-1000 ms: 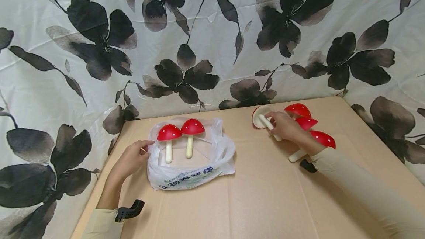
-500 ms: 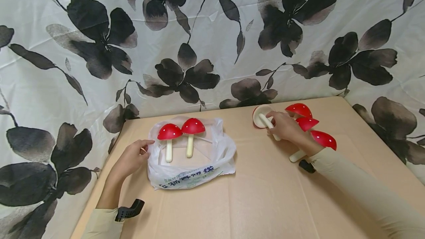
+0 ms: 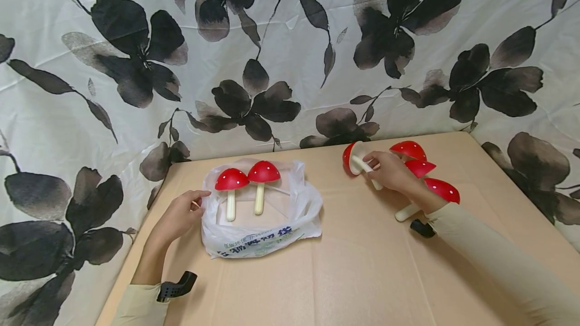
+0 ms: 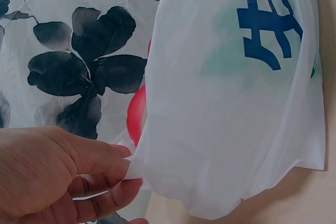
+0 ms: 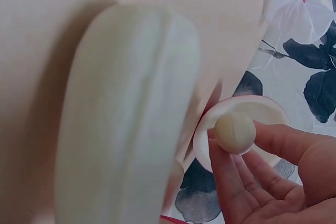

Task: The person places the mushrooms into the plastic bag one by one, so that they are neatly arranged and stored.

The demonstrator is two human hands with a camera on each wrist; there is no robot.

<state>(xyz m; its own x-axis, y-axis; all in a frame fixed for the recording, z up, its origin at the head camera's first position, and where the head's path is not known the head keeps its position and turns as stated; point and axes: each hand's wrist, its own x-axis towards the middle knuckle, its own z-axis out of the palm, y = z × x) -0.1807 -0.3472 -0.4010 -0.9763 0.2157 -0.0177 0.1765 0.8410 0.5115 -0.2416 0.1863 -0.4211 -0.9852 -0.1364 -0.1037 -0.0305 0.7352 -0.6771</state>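
A cream-sleeved left arm [image 3: 147, 268] reaches forward at left, its bare left hand [image 3: 180, 215] pinching; a cream-sleeved right arm [image 3: 494, 263] stretches farther from the near right, its bare right hand [image 3: 390, 171] gripping.

left hand [image 3: 178, 215]: touches the left edge of the white bag [image 3: 267, 246]
white bag: on the tan table [image 3: 358, 265], two red mushrooms [image 3: 264, 171] side by side within its outline
right hand [image 3: 389, 171]: grips another mushroom [image 3: 357, 157] by its pale stem
right arm [image 3: 480, 245]: partly hides three more mushrooms [image 3: 442, 190]
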